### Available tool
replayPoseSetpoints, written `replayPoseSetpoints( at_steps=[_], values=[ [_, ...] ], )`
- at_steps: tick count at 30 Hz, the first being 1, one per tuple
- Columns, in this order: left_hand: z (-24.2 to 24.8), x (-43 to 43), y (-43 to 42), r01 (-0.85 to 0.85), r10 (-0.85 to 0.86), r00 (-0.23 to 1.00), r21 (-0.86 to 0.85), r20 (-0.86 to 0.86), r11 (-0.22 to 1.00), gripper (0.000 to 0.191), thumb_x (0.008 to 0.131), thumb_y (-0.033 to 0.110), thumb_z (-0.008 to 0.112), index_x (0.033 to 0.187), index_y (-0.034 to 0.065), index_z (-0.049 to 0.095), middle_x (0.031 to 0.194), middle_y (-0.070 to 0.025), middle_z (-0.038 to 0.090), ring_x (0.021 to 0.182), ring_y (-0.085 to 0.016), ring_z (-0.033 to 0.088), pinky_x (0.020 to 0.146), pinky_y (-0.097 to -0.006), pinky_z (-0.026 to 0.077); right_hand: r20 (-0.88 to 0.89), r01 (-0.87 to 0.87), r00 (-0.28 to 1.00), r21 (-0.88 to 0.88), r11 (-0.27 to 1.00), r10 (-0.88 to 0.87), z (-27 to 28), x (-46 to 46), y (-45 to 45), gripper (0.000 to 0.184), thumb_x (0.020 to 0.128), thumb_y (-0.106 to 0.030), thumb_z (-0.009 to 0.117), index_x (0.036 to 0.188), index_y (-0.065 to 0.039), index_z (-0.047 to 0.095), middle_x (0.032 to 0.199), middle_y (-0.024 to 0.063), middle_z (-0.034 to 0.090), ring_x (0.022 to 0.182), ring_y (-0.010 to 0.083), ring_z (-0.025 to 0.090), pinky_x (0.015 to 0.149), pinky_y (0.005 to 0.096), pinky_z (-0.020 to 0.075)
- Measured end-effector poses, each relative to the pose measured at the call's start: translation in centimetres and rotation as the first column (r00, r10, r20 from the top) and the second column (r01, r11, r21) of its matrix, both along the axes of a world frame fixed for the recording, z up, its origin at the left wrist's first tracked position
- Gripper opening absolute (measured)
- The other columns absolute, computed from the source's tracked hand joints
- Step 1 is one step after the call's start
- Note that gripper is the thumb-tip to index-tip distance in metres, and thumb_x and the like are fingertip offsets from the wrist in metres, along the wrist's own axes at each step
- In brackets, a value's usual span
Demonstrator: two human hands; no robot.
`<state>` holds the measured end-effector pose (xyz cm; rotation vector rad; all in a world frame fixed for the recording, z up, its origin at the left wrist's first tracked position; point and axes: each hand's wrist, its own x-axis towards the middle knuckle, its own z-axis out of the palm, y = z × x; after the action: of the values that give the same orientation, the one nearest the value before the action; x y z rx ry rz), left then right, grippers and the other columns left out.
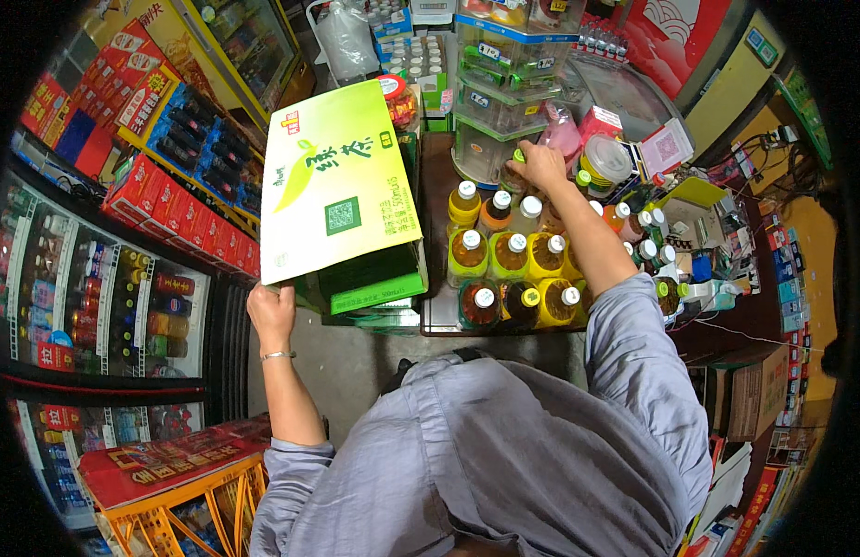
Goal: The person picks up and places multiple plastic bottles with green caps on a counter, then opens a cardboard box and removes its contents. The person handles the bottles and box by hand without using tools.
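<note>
My left hand [272,317] is closed on the near left corner of the raised flap of a green and white cardboard drinks carton [339,188]. The carton's inside is mostly hidden under the flap. At the far side of a group of bottles, my right hand [539,166] has its fingers at the green cap of a bottle [518,157], whose body is partly hidden. Nearer me on the dark counter stand several capped drink bottles, among them a yellow-labelled one [545,256], a dark one with a yellow cap [520,305] and a green-labelled one [467,259].
A clear tiered display case [503,97] rises behind the bottles. More bottles, a clear tub [606,161] and a cluttered desk lie to the right. Glass-door drinks coolers [96,299] and red cartons [179,216] line the left. An orange crate [193,512] stands at lower left.
</note>
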<state>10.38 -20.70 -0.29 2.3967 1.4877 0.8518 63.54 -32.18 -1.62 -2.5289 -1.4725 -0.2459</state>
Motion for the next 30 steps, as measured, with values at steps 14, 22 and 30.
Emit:
replayPoseSetpoints(
  at_steps=[14, 22, 30],
  values=[
    [0.5, 0.5, -0.4, 0.031, -0.032, 0.999, 0.068, 0.005, 0.997, 0.019, 0.074, 0.02, 0.066, 0.076, 0.0003, 0.066, 0.073, -0.0231, 0.062, 0.069, -0.042, 0.061, 0.062, -0.0472, 0.049, -0.109, -0.189, 0.979, -0.176, 0.966, 0.171, 8.0, -7.2, -2.4, 0.036, 0.087, -0.042, 0.06, 0.098, -0.008, 0.067, 0.099, 0.0126, 0.069, 0.094, 0.0307, 0.065, 0.079, 0.0428, 0.0504],
    [1.7, 1.0, -1.1, 0.068, -0.074, 0.993, 0.069, 0.088, 0.995, 0.019, 0.072, 0.019, 0.065, 0.074, 0.0003, 0.064, 0.072, -0.0223, 0.061, 0.07, -0.042, 0.06, 0.063, -0.0485, 0.048, -0.472, -0.464, 0.497, 0.565, 0.682, 0.728, 3.4, -31.0, 2.0, 0.038, 0.087, -0.024, 0.061, 0.12, -0.005, 0.06, 0.112, 0.018, 0.063, 0.104, 0.0344, 0.059, 0.09, 0.0428, 0.0476],
    [2.3, 0.8, -1.1, 0.133, -0.139, 0.987, 0.075, 0.075, 0.988, 0.016, 0.068, 0.017, 0.067, 0.07, 0.0018, 0.063, 0.073, -0.0195, 0.062, 0.073, -0.04, 0.061, 0.066, -0.0492, 0.049, -0.655, -0.009, 0.739, 0.224, 0.975, 0.157, -4.5, -29.4, 15.1, 0.039, 0.085, -0.025, 0.064, 0.118, -0.005, 0.061, 0.11, 0.0183, 0.063, 0.103, 0.0353, 0.059, 0.089, 0.0434, 0.0471]
  ],
)
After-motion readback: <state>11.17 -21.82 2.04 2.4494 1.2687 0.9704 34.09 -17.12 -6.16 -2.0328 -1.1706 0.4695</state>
